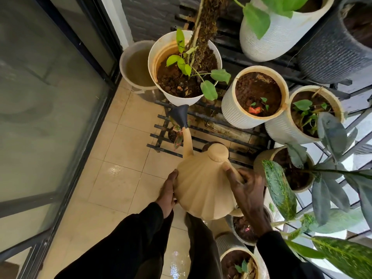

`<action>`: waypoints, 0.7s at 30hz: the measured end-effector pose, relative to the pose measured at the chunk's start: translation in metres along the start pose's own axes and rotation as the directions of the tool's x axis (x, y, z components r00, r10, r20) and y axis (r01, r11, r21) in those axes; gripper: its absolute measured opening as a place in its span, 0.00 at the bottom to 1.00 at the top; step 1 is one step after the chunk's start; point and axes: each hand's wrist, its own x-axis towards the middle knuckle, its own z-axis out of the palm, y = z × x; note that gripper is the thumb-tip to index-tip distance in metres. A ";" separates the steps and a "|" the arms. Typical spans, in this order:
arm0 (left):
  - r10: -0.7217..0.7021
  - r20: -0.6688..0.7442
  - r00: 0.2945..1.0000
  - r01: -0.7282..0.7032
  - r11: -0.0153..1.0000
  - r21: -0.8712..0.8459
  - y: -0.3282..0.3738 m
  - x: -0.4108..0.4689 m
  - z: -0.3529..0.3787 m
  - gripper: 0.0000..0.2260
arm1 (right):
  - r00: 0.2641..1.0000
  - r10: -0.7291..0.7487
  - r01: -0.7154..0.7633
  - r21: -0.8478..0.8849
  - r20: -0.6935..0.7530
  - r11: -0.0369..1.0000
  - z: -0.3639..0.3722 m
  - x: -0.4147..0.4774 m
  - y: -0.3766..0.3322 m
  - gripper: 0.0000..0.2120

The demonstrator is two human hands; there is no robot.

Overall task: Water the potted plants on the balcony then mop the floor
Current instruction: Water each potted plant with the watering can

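Beige plastic watering can (203, 188) hangs low in the middle of the head view, over the tiled floor (120, 158), its long spout reaching forward to a black rose (180, 115). The right hand (247, 190) wraps the handle with the thumb laid over the can's shoulder, likely to steer the tilt. The left hand (169, 190) cups the can's flank with its fingers curled beneath, apparently sharing the weight. The rose hangs over a small red-leaved plant (178, 135) on the low metal rack (161, 135), just below the white pot (181, 98) with the moss pole, so that small plant seems the target. No stream of water shows. A bucket (128, 63) of murky water stands behind the white pot.
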 end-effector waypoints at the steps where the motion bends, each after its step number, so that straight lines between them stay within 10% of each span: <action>1: 0.005 0.007 1.000 -0.005 1.000 0.006 -0.001 -0.002 0.000 0.33 | 1.000 0.002 -0.002 0.007 0.005 1.000 0.000 -0.001 0.002 0.21; 21: 0.057 0.063 0.996 -0.059 0.998 0.026 -0.001 -0.027 0.000 0.24 | 0.998 0.068 -0.068 0.089 -0.002 0.994 -0.007 -0.031 0.005 0.15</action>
